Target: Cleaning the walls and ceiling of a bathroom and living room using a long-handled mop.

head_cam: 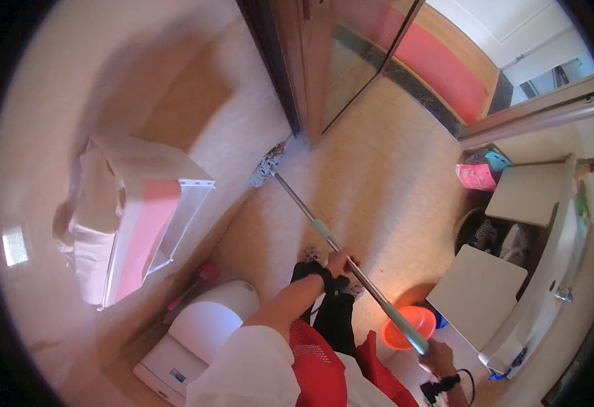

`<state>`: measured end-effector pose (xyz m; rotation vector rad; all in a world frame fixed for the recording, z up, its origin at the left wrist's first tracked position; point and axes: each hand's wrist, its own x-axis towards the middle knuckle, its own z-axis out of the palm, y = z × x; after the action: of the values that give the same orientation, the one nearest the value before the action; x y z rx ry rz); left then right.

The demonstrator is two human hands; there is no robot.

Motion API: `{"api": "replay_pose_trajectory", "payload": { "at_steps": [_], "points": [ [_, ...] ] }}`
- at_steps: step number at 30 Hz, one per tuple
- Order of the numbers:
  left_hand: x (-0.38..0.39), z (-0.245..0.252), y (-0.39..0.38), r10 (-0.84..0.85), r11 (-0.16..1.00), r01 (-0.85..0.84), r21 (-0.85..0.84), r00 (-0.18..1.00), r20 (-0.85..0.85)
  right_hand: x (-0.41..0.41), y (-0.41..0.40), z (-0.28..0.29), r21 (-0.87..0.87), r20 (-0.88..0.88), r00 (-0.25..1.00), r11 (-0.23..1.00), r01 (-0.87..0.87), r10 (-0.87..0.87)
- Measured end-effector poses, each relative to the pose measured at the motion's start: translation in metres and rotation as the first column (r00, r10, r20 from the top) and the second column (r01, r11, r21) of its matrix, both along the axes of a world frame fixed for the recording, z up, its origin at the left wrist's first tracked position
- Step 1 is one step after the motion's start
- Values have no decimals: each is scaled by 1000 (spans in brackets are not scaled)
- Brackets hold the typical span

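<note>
A mop with a metal pole (368, 285) runs slantwise across the floor in front of me. Its grey string head (266, 168) lies on the floor against the foot of the wall, beside the door frame. My left hand (341, 264) is closed around the middle of the pole. At the pole's top end, my right hand (438, 357) grips the grey-green handle sleeve. Under that sleeve, an orange plastic basin (396, 328) stands on the floor. Both wrists wear black bands with small devices.
A white toilet (210, 325) and a pink brush (207, 273) stand at left, below a wall shelf (147, 224). A glass door (360, 61) is ahead. At right are a sink cabinet (480, 290) and a pink packet (475, 176). Beyond the dark threshold lies a red mat (442, 66).
</note>
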<state>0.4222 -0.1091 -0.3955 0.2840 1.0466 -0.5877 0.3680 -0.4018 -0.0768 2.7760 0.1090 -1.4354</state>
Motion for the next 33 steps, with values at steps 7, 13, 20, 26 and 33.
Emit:
{"api": "replay_pose_trajectory", "payload": {
  "at_steps": [7, 13, 20, 26, 33],
  "points": [
    [0, 7, 7, 42, 974, -16, 226, 993, -114, -17, 21, -8, 5, 0, 999, 999, 40, -40],
    [-49, 65, -27, 88, 988, -71, 137, 989, -121, -69, -55, 16, 217, 183, 983, 976, -27, -13],
    [-138, 197, -61, 85, 996, -86, 3, 995, 41, -146, -150, 68, 316, 306, 948, 929, -192, 91],
    [-170, 299, -54, 65, 979, -67, -195, 998, -13, -200, -194, 116, 174, 94, 974, 960, -220, 206],
    [-159, 274, -33, -81, 919, 74, -387, 997, -1, -189, -172, 136, 141, 14, 999, 989, 43, -46]
  ]
}}
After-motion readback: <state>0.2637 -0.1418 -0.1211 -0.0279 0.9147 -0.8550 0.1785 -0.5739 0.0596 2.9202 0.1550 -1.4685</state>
